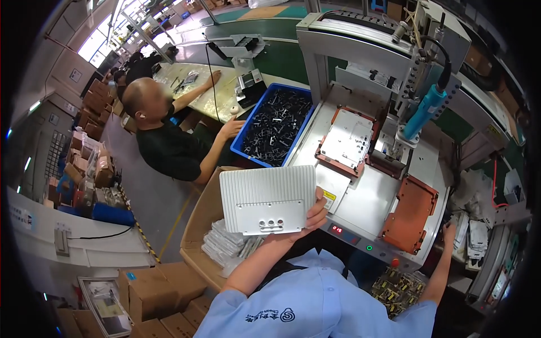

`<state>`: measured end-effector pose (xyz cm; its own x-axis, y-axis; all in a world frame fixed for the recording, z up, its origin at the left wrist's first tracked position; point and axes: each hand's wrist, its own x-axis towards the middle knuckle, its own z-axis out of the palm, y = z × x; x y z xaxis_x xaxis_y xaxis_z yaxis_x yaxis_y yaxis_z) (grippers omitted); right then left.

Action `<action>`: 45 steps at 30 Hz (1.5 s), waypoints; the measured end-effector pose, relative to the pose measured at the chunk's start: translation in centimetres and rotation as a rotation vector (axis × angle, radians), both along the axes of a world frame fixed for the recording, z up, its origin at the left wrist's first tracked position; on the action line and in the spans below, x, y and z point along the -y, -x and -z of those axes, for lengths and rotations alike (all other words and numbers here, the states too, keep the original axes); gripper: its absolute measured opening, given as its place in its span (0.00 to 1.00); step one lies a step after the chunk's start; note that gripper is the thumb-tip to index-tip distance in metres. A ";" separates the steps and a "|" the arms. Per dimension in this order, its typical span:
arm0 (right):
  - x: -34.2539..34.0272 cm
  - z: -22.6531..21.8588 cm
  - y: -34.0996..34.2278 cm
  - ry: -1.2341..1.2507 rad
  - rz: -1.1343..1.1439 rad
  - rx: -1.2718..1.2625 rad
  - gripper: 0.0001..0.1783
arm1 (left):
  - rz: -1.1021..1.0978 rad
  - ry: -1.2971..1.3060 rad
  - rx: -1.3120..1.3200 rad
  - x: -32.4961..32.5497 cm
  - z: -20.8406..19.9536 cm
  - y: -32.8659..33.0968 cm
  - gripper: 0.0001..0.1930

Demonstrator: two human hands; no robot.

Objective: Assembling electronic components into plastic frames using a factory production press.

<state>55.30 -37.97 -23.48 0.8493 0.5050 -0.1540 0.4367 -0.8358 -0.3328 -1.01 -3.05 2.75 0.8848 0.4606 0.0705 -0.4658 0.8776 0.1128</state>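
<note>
In my left hand (316, 215) is a silver finned metal housing (267, 194), raised in front of the machine. My fingers close around its right edge, and a flat panel with several round holes faces up. My right hand (449, 230) is low at the machine's right side, beside a stack of white parts (478, 239); its fingers are too small and dark to make out. On the machine bed, a white plate with small holes (347, 138) lies in a reddish-brown fixture. A second reddish-brown fixture (411, 213) sits nearer, with no part in it.
A teal screwdriver unit (424, 114) hangs over the bed. Left of the machine stands a blue bin (239, 143) of small black parts, with a seated co-worker (169, 135) touching its rim. Below it, a cardboard box (194, 239) holds clear-wrapped pieces. A control panel (344, 232) lines the machine's front.
</note>
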 end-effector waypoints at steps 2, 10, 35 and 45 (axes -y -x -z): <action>0.7 -0.5 0.8 -0.085 -0.006 0.117 0.07 | 0.025 -0.022 0.021 -0.2 0.1 -0.4 0.29; -2.0 -1.6 2.0 -0.440 0.194 -0.110 0.08 | 0.069 -0.175 -0.020 0.0 0.0 0.0 0.33; -24.4 -31.2 47.9 -0.917 -0.332 -1.406 0.20 | 0.006 -0.031 0.327 0.0 6.2 3.4 0.29; -26.9 -31.7 51.8 -0.835 -0.955 -0.558 0.14 | 0.141 0.234 0.383 0.1 7.4 1.2 0.28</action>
<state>3.50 -11.08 8.17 0.0523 0.9594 0.2772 0.3654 0.2399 -0.8994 -2.21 -3.11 -4.60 0.8704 0.3802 0.3130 -0.3097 0.9167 -0.2523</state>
